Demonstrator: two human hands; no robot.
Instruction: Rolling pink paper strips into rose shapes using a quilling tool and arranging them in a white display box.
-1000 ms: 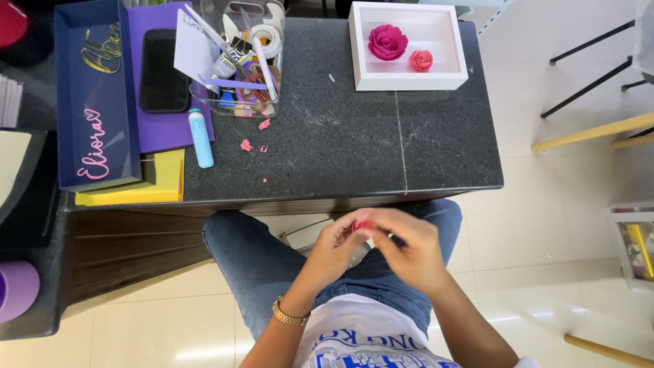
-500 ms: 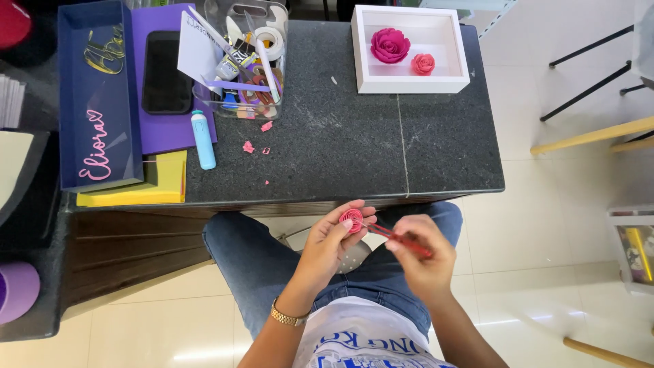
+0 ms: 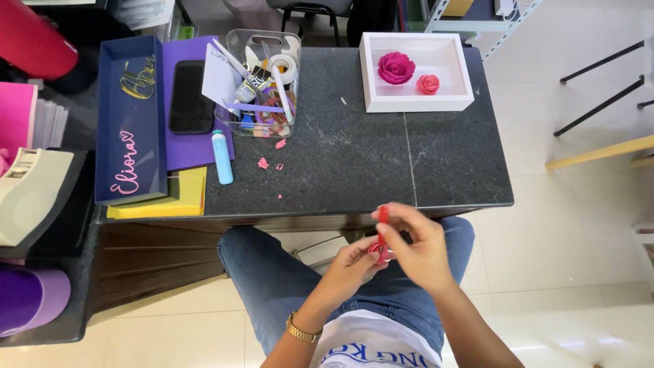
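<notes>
Red paper strip [image 3: 383, 219] pinched between both hands over the lap, just off the near edge of the dark stone table [image 3: 354, 163]. Right hand [image 3: 421, 247] has thumb and fingertips pressed on the strip's free end, which sticks up past the fingers, so its long axis runs pretty much straight away from the body toward the table. Left hand [image 3: 353, 262] is curled, fingertips pinching a small rolled-up red coil [image 3: 378, 253] at the strip's lower end, right below the right hand's fingers; the two hands are touching there. Gold bracelet [image 3: 302, 330] sits on the left wrist. Beyond the fingers, on the table, a white shallow box [image 3: 417, 103] holds a big magenta paper rose [image 3: 396, 67] and a smaller pinkish-red one [image 3: 428, 84] beside it. Further left of the fingers there's a clear tub of craft tools [image 3: 262, 85], a light blue glue stick [image 3: 222, 157], a black phone [image 3: 190, 97] on purple paper, and a few pink scraps [image 3: 263, 163].
</notes>
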